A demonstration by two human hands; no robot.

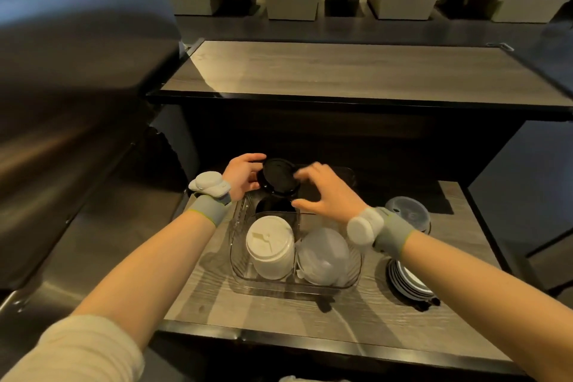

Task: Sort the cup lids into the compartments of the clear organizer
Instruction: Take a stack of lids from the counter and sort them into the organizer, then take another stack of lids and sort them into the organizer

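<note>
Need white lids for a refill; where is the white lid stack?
Head view: the white lid stack sits in the near-left compartment of the clear organizer, left of the translucent lids.

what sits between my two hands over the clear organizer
Black lids, gripped at their left edge by the left hand, with the blurred right hand at their right edge. Seen in the head view.

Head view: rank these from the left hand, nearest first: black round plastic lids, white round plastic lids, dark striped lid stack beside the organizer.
1. Black round plastic lids: gripped by the left hand, above the back-left compartment.
2. White round plastic lids: front-left compartment.
3. Dark striped lid stack: outside, right of the clear organizer.
</note>
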